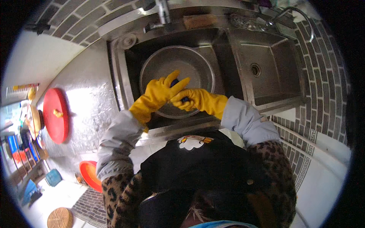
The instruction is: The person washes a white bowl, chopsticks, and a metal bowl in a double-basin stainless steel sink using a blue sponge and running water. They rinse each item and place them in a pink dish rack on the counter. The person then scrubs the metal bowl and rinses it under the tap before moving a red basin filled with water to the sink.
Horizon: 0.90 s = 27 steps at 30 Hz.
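Observation:
My left hand (pixel 161 90) and my right hand (pixel 196 98), both in yellow rubber gloves, meet over a large round metal basin (pixel 196 68). A small dark blue object (pixel 174 83) shows between the spread fingers of my left hand. Dark blue also shows inside the curled fingers of my right hand; whether it is one piece, I cannot tell. The gloves hide most of it, and its kind is unclear. The basin sits in the left bowl of a stainless steel double sink (pixel 225 57). Grey sleeve covers reach down to both gloves.
A metal faucet (pixel 163 12) rises behind the sink beside a brown block (pixel 199 21). The right sink bowl (pixel 256 82) has a round drain. On the steel counter to the left lies a red round board (pixel 56 115). An orange-red tub (pixel 90 175) stands lower left.

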{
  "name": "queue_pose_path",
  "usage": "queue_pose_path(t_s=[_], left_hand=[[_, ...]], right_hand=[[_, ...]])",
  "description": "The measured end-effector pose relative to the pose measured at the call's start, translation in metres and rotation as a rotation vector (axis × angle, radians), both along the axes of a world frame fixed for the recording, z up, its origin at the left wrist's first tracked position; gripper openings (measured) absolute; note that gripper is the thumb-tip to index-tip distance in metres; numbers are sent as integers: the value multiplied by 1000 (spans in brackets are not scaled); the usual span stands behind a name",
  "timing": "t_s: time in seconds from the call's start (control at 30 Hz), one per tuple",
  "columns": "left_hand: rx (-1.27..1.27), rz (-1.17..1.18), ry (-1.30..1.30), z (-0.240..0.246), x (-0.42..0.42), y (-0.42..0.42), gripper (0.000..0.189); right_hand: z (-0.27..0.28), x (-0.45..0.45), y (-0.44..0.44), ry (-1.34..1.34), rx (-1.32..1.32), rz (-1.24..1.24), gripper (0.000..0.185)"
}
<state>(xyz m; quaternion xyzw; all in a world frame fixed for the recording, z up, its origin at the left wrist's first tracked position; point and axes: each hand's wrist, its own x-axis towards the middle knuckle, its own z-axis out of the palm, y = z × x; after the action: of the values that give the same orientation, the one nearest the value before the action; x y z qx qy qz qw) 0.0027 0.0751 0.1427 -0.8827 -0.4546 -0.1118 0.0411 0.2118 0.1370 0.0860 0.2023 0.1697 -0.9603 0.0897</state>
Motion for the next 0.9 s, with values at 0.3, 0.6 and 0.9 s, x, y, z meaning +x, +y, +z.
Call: queue_pose_path(t_s=[0.3, 0.6, 0.9], left_hand=[[-397, 120, 201, -9, 18, -10, 24], [-626, 419, -95, -90, 26, -28, 30], [-765, 782, -381, -122, 47, -45, 31]], right_hand=[[0, -25, -25, -288, 1027, 288, 29], [-27, -17, -27, -445, 1645, 221, 41], [-41, -17, -10, -360, 1970, 456, 29]])
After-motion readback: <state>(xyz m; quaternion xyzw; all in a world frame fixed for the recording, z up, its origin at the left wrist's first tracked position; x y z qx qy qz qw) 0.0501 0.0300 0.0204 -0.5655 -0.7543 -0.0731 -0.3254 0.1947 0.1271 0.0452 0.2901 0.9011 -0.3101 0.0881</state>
